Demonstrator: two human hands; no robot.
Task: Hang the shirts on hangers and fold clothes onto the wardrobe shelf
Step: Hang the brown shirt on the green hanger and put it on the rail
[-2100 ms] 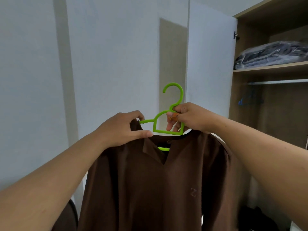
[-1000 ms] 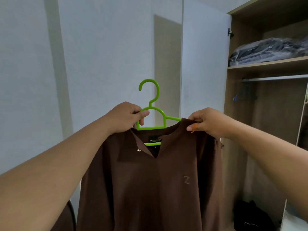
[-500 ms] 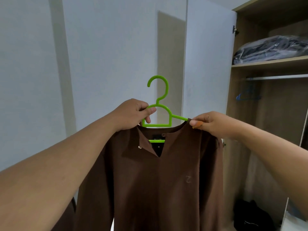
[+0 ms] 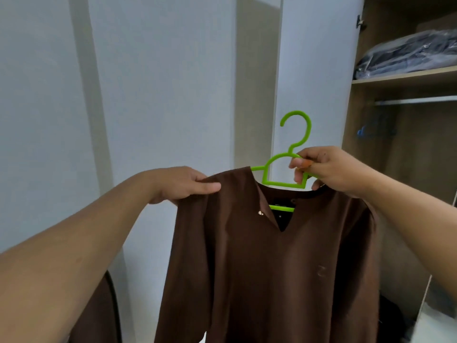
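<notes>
A brown long-sleeved shirt (image 4: pixel 272 263) hangs on a bright green plastic hanger (image 4: pixel 295 139), held up in front of me. My right hand (image 4: pixel 326 169) grips the hanger's upper frame just below the hook, fingers curled through it. My left hand (image 4: pixel 184 185) pinches the shirt's left shoulder seam between thumb and fingers. The hanger's lower bar shows green inside the V-neck opening. The shirt's hem runs out of view below.
The open wardrobe (image 4: pixel 405 154) stands at the right, its white door (image 4: pixel 316 70) swung out behind the hanger. A metal hanging rail (image 4: pixel 415 100) runs under a shelf (image 4: pixel 405 76) with plastic-wrapped dark clothes (image 4: pixel 408 54). A blue hanger (image 4: pixel 376 131) hangs inside. Dark items lie on the wardrobe floor.
My hands have swapped roles: the right hand moved from the shirt's right shoulder to the hanger, and the left hand left the hanger and took the left shoulder. The shirt shifted right.
</notes>
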